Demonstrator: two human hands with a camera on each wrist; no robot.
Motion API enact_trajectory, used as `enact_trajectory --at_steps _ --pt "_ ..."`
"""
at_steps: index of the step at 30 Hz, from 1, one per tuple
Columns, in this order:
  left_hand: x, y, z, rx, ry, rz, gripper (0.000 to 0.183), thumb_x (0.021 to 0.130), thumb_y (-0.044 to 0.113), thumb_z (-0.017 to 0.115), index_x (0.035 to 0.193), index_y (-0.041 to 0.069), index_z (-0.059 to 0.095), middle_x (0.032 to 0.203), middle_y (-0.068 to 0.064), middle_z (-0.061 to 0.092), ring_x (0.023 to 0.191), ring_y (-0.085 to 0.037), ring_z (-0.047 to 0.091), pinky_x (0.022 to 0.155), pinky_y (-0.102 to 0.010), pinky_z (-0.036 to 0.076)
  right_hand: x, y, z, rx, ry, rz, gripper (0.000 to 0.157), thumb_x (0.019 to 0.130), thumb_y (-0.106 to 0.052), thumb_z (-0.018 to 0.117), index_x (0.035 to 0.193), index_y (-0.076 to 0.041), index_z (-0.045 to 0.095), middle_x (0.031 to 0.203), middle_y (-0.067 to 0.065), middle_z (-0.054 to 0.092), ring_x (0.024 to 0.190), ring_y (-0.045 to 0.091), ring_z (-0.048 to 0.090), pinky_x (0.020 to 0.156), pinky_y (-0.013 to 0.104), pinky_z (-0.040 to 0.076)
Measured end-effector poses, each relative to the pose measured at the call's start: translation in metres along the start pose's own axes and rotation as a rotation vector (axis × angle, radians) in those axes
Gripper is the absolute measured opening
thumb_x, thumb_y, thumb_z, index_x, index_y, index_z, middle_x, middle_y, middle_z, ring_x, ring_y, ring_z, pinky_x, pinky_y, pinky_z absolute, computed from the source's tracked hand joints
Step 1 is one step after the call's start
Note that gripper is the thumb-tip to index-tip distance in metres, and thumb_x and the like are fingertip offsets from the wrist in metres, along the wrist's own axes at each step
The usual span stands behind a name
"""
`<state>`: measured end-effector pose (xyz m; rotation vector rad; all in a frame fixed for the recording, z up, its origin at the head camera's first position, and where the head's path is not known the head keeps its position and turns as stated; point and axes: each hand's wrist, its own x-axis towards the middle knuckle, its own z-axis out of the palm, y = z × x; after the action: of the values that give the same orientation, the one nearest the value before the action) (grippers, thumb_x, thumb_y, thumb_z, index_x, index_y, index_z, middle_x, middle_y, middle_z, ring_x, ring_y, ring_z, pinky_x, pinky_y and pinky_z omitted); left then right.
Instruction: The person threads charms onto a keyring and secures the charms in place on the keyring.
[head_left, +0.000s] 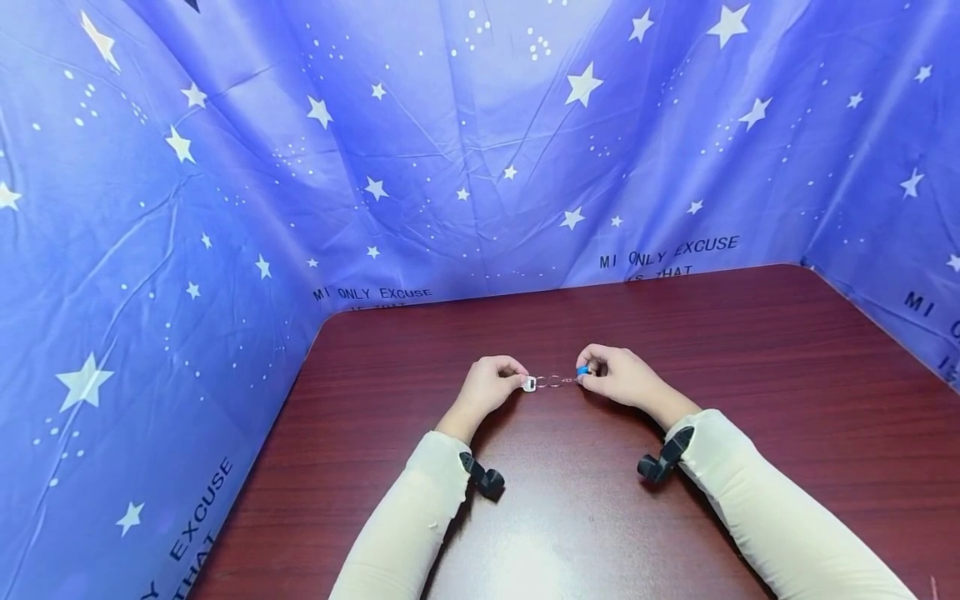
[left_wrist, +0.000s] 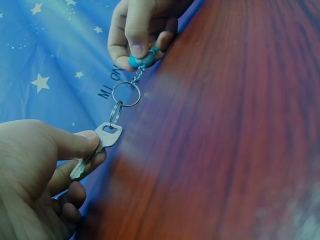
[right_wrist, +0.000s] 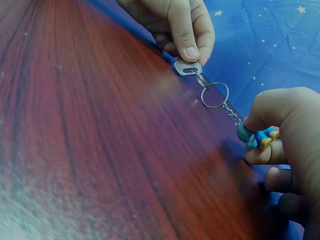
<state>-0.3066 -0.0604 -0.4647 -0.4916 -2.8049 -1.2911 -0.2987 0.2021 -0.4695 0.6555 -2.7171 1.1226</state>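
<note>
Between thumb and fingers, my left hand (head_left: pixel 491 385) pinches a silver key (left_wrist: pixel 110 135) by its head, the toothed blade sticking out below the thumb in the left wrist view. Through the key's slot runs a small ring, linked to a larger metal key ring (right_wrist: pixel 215 95). From that ring a short chain (right_wrist: pixel 231 115) leads to a small blue figure charm (right_wrist: pixel 245 133) with yellow parts. My right hand (head_left: pixel 624 377) pinches this charm, covering part of it. The linked rings and chain stretch in a line between the two hands, above the table.
A dark red wood-grain table (head_left: pixel 555 467) lies beneath the hands. Blue curtains (head_left: pixel 450 150) with white stars and printed words enclose its back and sides. Each wrist carries a black camera mount (head_left: pixel 663 457) over a pale sleeve (head_left: pixel 757 492).
</note>
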Motion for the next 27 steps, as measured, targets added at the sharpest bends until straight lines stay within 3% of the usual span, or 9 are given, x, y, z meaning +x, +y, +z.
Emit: enact_trajectory --at_steps 12,19,27 --pt "0.002 -0.008 0.005 0.036 0.006 0.019 0.005 0.091 0.018 0.075 0.091 0.013 0.077 0.078 0.009 0.07 0.074 -0.006 0.059 0.075 -0.028 0.048 0.001 0.004 0.004 -0.159 0.028 -0.084 0.01 0.083 -0.015 0.071 0.092 -0.018 0.066 0.086 -0.005 0.058 0.072 0.011 0.051 0.068 0.032 0.044" --pt "0.003 -0.011 0.006 0.061 -0.002 0.047 0.004 0.091 0.018 0.075 0.091 0.015 0.076 0.076 0.01 0.067 0.073 -0.006 0.057 0.073 -0.026 0.046 0.001 0.005 0.004 -0.156 0.051 -0.1 0.009 0.086 -0.015 0.071 0.095 -0.015 0.07 0.089 -0.004 0.06 0.073 0.011 0.052 0.069 0.032 0.045" --pt "0.003 -0.013 0.005 0.168 0.007 0.114 0.005 0.09 0.02 0.075 0.089 0.015 0.074 0.079 0.007 0.059 0.076 -0.009 0.053 0.073 -0.026 0.045 0.0 0.006 0.004 -0.144 0.053 -0.094 0.01 0.087 -0.016 0.072 0.098 -0.014 0.073 0.091 -0.003 0.06 0.075 0.012 0.052 0.069 0.032 0.044"
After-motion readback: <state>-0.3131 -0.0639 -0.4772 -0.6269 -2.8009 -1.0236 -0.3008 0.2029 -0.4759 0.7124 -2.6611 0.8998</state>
